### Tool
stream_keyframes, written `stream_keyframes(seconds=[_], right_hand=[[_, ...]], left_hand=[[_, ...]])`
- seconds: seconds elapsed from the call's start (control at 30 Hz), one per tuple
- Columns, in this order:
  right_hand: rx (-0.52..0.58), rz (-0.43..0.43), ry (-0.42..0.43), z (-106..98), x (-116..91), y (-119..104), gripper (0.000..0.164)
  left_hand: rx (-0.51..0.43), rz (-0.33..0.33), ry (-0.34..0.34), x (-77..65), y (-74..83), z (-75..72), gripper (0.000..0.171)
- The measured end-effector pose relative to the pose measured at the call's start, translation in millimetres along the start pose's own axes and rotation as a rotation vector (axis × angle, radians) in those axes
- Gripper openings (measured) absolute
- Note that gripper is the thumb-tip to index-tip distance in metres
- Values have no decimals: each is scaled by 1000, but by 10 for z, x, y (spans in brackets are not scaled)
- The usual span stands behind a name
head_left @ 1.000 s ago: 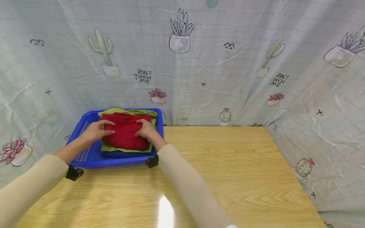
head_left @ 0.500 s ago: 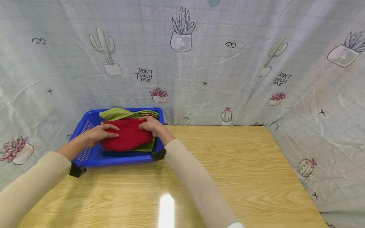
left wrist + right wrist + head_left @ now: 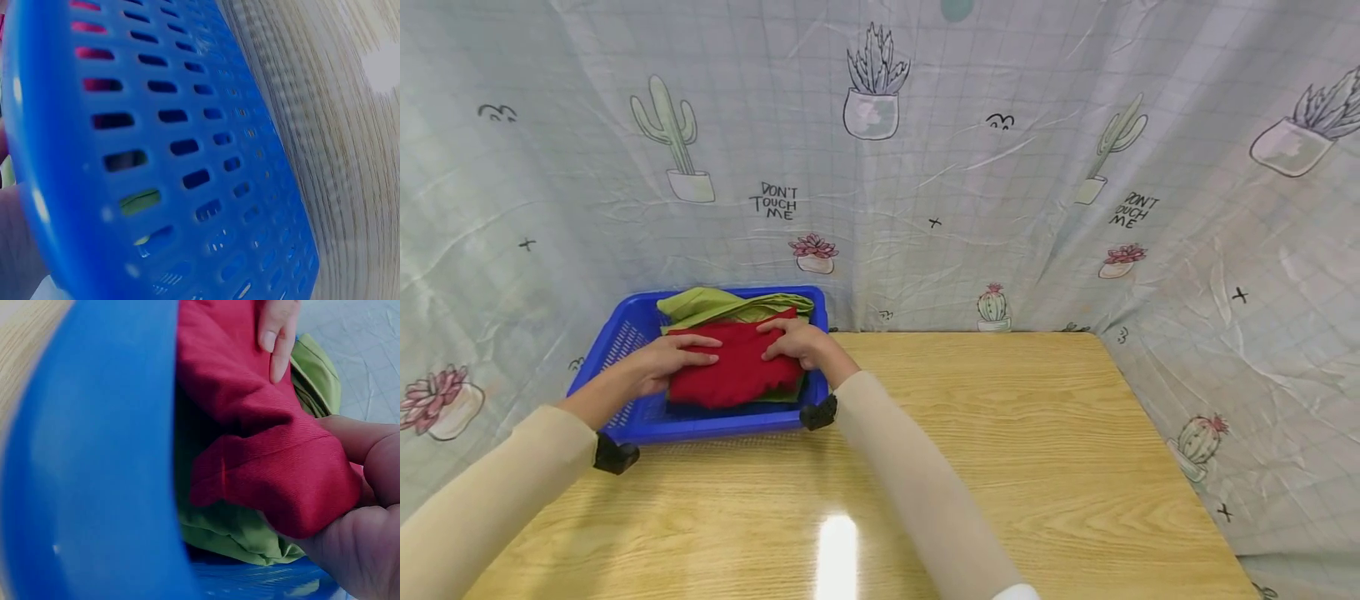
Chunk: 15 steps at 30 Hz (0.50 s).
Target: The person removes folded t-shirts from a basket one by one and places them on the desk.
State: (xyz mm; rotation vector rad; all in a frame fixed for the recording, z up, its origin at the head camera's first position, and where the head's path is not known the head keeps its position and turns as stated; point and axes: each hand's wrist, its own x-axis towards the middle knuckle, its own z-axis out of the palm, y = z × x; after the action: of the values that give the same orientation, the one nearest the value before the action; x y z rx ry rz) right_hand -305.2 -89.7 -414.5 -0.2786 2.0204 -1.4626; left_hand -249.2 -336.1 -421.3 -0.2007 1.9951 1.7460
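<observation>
- Blue slotted plastic basket (image 3: 722,429) on a wood-grain tabletop (image 3: 1000,433), to the person's left, its far side near a cactus-printed curtain (image 3: 925,167).
- Red folded cloth (image 3: 737,375) inside the basket, uppermost of the pile and toward the near side; twill weave and a seam show in the right wrist view.
- Yellow-green cloth (image 3: 703,304) under it, exposed along the far side, where it lies rumpled with a raised fold. A dark layer (image 3: 688,410) shows beneath at the near edge, probably navy cloth.
- Left hand (image 3: 658,364): visible fingers fairly straight, resting on the red cloth's left part. Cannot tell whether any tuck underneath; the left wrist view shows mostly basket wall.
- Right hand (image 3: 801,343): thumb and fingers grip the red cloth's right end, which bulges and folds over between them.
- Progress, as judged: all the cloth seen is within the basket, stacked roughly in layers. The red piece is not released; both hands are on it, its near edge uneven. Neither the red piece nor the green fold behind lies fully flat, so the handling looks unfinished.
</observation>
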Motion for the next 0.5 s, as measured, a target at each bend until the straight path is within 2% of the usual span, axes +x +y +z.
stream_keyframes(seconds=[0.27, 0.5], right_hand=[[56, -80, -37, -193, -131, -101, 61], [100, -188, -69, -468, -320, -179, 67]], left_hand=[[34, 67, 100, -165, 95, 21, 76], [49, 162, 158, -319, 283, 190, 77]])
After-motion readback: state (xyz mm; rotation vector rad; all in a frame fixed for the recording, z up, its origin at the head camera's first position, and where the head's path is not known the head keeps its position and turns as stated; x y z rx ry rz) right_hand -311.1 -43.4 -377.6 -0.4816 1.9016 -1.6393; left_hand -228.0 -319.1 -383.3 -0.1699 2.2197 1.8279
